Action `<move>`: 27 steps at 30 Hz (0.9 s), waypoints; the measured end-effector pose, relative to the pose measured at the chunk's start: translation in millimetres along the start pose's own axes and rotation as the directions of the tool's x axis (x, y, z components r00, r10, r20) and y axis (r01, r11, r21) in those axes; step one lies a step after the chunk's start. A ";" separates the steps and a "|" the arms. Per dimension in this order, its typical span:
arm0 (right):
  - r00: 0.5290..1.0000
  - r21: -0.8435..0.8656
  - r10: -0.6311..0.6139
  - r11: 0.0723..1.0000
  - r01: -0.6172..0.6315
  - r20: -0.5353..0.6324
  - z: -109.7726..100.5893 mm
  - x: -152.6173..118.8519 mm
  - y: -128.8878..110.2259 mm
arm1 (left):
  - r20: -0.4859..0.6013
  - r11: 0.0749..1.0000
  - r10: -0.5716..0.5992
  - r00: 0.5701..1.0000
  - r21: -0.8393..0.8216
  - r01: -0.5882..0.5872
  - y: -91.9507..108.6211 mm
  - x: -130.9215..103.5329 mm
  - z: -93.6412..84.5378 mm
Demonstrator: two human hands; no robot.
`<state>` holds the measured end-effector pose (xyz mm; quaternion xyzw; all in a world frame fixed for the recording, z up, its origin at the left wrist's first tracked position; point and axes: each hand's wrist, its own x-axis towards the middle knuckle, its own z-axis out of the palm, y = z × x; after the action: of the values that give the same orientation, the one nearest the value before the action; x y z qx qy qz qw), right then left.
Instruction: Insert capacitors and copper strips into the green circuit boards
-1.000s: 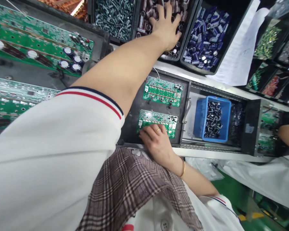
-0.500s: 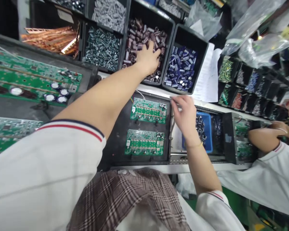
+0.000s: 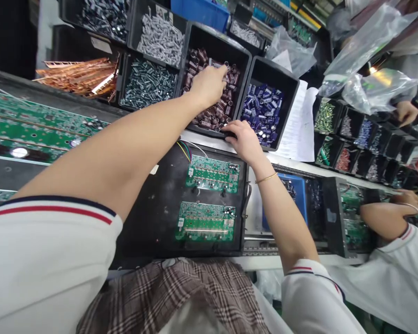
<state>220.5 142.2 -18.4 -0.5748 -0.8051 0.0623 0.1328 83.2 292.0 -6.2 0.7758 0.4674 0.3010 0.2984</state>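
Note:
My left hand (image 3: pixel 209 86) is in the black bin of brown capacitors (image 3: pixel 214 113), its fingers curled down among them; what they pinch is too small to make out. At the near edge of that same bin, my right hand (image 3: pixel 244 140) has its fingertips at the rim, fingers bent together, and anything in them is hidden. Below both hands, an upper green circuit board (image 3: pixel 214 174) and a lower green circuit board (image 3: pixel 206 221) lie on a black tray (image 3: pixel 146 222). A bin of blue capacitors (image 3: pixel 263 104) stands right of the brown ones.
Copper strips (image 3: pixel 80 76) and dark green parts (image 3: pixel 148 83) fill bins at the left. Larger boards (image 3: pixel 35 125) lie at far left. A blue tray (image 3: pixel 301 197) sits right of my right forearm. Another person's arm (image 3: pixel 383 218) is at the right edge.
My left hand has closed its spread fingers among the brown capacitors. My right hand has moved left and up to the bin's near rim. The view has shifted slightly.

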 end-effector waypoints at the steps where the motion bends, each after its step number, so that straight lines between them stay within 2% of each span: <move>1: 1.000 0.049 0.015 0.999 -0.014 -0.020 0.5 0.6 2.8 | -0.011 0.987 -0.080 0.997 -0.138 0.078 4.8 2.8 -2.9; 3: 0.996 0.090 0.061 0.994 -0.056 -0.059 1.1 2.4 4.2 | 0.061 0.864 -0.267 0.962 -0.428 0.267 16.5 4.3 -10.2; 5: 0.994 0.053 0.081 0.996 -0.077 -0.079 0.6 3.0 0.4 | 0.257 0.638 -0.351 0.900 -0.638 0.431 29.7 -1.1 -21.5; 7: 0.993 -0.019 0.079 0.997 -0.081 -0.088 -1.1 -0.3 -6.2 | 0.427 0.448 -0.295 0.855 -0.729 0.518 43.2 -14.3 -38.6; 9: 0.992 -0.072 0.080 0.994 -0.087 -0.099 -4.0 -10.7 -14.2 | 0.524 0.323 -0.195 0.829 -0.764 0.559 55.9 -35.1 -62.0; 11: 0.983 -0.068 0.123 0.989 -0.133 -0.136 -7.8 -30.2 -24.1 | 0.564 0.288 -0.136 0.814 -0.764 0.578 66.6 -63.4 -89.7; 13: 0.967 -0.005 0.193 0.980 -0.196 -0.164 -12.1 -57.5 -37.4 | 0.594 0.245 -0.129 0.794 -0.757 0.606 73.8 -99.8 -116.5; 16: 0.959 0.161 0.260 0.957 -0.240 -0.116 -16.3 -101.8 -62.5 | 0.618 0.088 -0.222 0.754 -0.757 0.647 76.4 -168.2 -140.8; 17: 0.962 0.230 0.260 0.944 -0.237 -0.079 -16.1 -114.2 -70.8 | 0.632 0.019 -0.255 0.731 -0.753 0.658 75.6 -193.2 -141.8; 19: 0.969 0.331 0.248 0.915 -0.230 -0.013 -12.9 -132.1 -84.6 | 0.709 -0.134 -0.255 0.658 -0.699 0.702 73.2 -242.0 -131.7; 22: 0.974 0.295 0.224 0.930 -0.219 0.014 -3.1 -141.1 -94.7 | 0.841 -0.331 -0.175 0.511 -0.539 0.774 71.3 -299.4 -94.7; 25: 0.984 0.135 0.179 0.975 -0.178 0.001 5.9 -138.2 -94.7 | 0.878 -0.405 -0.225 0.423 -0.480 0.779 72.9 -327.4 -54.3; 27: 0.989 0.070 0.146 0.987 -0.146 0.003 9.0 -135.9 -92.7 | 0.880 -0.413 -0.251 0.404 -0.475 0.777 73.5 -332.3 -36.5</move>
<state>175.0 -16.1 -22.9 -0.6271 -0.7580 0.0998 0.1488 -30.8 -30.4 9.4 0.0132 0.3711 0.1600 0.9146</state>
